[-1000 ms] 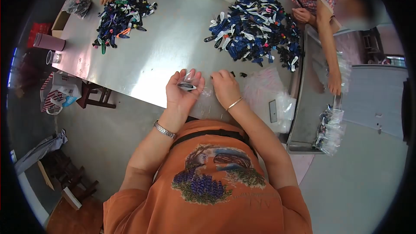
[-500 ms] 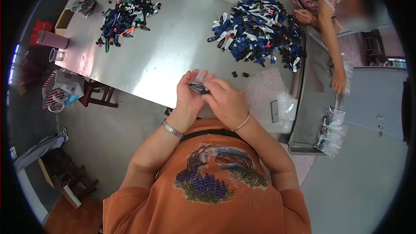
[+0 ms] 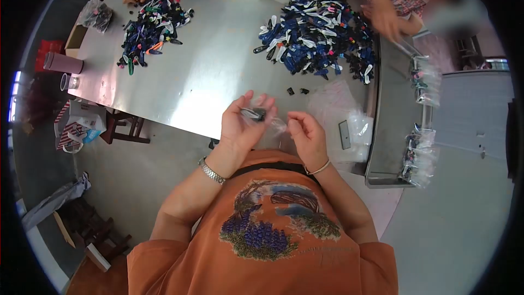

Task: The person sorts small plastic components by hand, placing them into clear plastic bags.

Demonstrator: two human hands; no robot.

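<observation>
"What's near us, by the table (image 3: pixel 204 63)?"

"The left hand (image 3: pixel 237 130), cupped and holding. The right hand (image 3: pixel 309 140), just right, is curled; I can't tell if it pinches."

"Holding what?"

"A clear bag (image 3: pixel 277 127) stretching right, and a dark clip (image 3: pixel 260 113) at its left."

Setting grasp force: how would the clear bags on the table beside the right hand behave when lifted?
Likely floppy: the bags look thin and creased. Probably slippery, given their glossy shine. The dark slab on top may slide off if tilted.
</observation>
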